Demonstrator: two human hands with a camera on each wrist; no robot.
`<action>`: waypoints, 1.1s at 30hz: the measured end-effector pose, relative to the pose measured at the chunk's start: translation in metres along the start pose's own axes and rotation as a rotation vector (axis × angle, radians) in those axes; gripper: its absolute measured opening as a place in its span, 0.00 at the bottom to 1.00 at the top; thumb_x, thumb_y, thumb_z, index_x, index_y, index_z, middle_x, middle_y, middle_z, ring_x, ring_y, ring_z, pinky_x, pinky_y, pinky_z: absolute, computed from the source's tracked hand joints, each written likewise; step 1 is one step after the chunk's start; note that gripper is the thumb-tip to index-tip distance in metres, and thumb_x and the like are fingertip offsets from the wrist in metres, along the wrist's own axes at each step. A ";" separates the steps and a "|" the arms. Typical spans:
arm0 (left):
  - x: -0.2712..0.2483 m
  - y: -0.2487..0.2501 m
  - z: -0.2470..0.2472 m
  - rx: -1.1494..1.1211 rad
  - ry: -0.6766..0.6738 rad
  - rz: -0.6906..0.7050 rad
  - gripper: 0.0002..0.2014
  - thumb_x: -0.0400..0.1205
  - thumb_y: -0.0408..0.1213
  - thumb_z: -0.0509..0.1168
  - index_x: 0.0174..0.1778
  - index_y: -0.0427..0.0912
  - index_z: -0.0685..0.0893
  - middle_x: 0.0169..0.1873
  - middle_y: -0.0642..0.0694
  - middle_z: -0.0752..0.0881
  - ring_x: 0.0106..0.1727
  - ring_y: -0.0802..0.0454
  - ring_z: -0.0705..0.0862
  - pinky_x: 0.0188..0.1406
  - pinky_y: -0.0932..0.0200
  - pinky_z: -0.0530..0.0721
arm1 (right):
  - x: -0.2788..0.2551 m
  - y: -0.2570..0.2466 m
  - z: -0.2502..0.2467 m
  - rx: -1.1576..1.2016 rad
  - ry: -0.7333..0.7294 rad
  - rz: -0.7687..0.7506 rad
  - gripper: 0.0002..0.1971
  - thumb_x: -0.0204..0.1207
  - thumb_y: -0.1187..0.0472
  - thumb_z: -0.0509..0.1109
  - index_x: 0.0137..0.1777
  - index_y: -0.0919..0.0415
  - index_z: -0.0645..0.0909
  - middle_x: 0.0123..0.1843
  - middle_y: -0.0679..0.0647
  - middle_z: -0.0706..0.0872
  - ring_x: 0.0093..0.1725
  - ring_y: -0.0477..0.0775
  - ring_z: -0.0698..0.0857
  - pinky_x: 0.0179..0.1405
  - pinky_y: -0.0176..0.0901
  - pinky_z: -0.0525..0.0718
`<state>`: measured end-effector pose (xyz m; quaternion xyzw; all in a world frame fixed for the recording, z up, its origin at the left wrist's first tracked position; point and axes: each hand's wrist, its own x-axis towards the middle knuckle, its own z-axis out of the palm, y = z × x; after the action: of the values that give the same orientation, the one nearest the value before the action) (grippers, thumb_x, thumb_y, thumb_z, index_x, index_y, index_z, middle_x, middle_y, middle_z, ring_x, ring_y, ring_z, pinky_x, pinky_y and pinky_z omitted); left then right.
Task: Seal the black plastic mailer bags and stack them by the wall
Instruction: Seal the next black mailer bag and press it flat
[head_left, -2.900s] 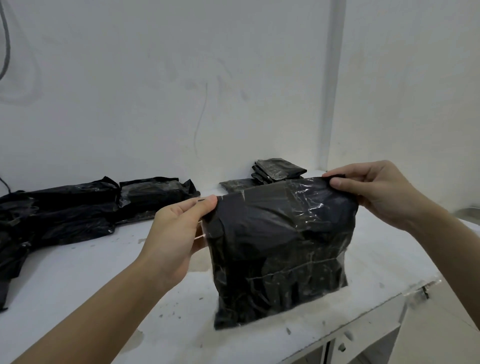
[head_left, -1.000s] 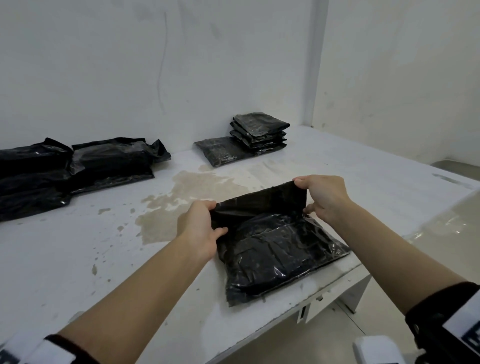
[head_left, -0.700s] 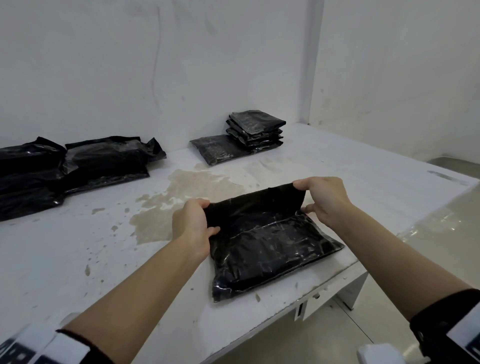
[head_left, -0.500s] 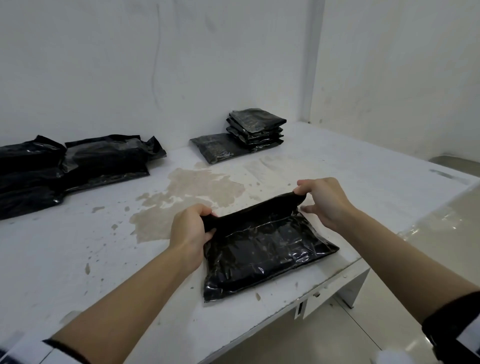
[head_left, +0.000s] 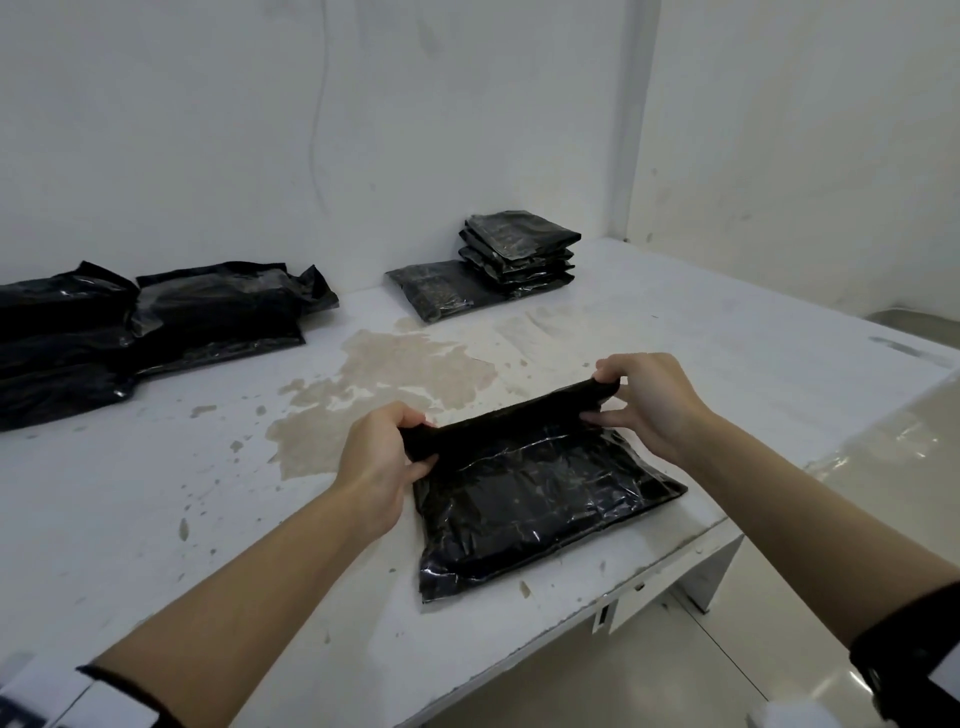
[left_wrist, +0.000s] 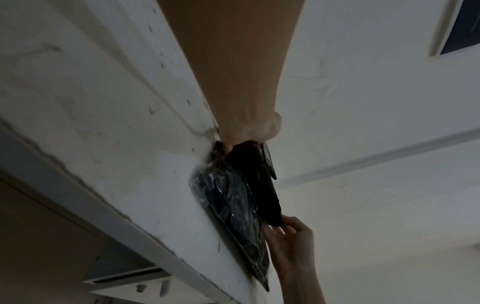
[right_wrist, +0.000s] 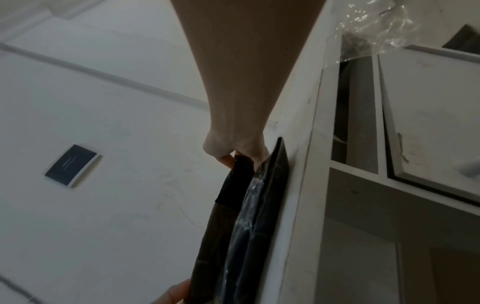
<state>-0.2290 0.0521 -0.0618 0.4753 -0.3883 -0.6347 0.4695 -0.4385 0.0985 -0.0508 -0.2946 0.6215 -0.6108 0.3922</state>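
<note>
A filled black mailer bag (head_left: 540, 509) lies flat near the front edge of the white table (head_left: 156, 519). Its flap (head_left: 514, 423) is folded over toward me, held up off the bag's body. My left hand (head_left: 382, 452) pinches the flap's left end, and my right hand (head_left: 634, 400) pinches its right end. The left wrist view shows the bag (left_wrist: 233, 205) with the flap (left_wrist: 262, 181) lifted, and the right hand (left_wrist: 288, 236) at the far end. The right wrist view shows the flap (right_wrist: 228, 197) standing away from the bag (right_wrist: 259, 205). A neat stack of sealed bags (head_left: 519, 247) sits by the wall.
One flat bag (head_left: 441, 288) lies beside the stack by the back wall. A pile of bulky black bags (head_left: 130, 327) fills the back left. A worn brown patch (head_left: 395, 374) marks the table's middle. The table's front edge runs just below the bag, with clear plastic film (head_left: 883, 441) at the right.
The bag went from held upright in the air to lying flat on the table. Both hands have since folded its flap down and toward me, lower over the bag's body.
</note>
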 end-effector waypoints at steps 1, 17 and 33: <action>0.002 0.000 -0.002 0.033 -0.018 0.007 0.10 0.80 0.23 0.55 0.34 0.36 0.75 0.38 0.41 0.76 0.42 0.50 0.77 0.57 0.46 0.83 | 0.000 0.001 -0.001 -0.019 -0.010 -0.009 0.08 0.75 0.77 0.59 0.37 0.69 0.73 0.50 0.64 0.73 0.43 0.56 0.77 0.50 0.57 0.88; 0.016 -0.010 -0.023 1.132 -0.383 0.521 0.22 0.71 0.50 0.76 0.18 0.48 0.73 0.49 0.53 0.80 0.54 0.61 0.78 0.51 0.68 0.73 | -0.002 0.034 -0.011 -0.857 -0.113 -0.400 0.21 0.72 0.68 0.68 0.20 0.61 0.67 0.59 0.50 0.80 0.51 0.47 0.78 0.41 0.20 0.67; -0.006 0.004 -0.001 1.667 -0.612 1.025 0.32 0.80 0.55 0.41 0.60 0.45 0.87 0.58 0.51 0.88 0.59 0.49 0.85 0.53 0.49 0.84 | -0.019 -0.002 -0.015 -1.309 -0.633 -0.860 0.15 0.76 0.59 0.67 0.60 0.57 0.88 0.64 0.52 0.86 0.62 0.50 0.85 0.65 0.37 0.79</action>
<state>-0.2270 0.0573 -0.0570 0.2451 -0.9655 0.0198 0.0853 -0.4416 0.1230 -0.0476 -0.8307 0.5444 -0.1121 0.0313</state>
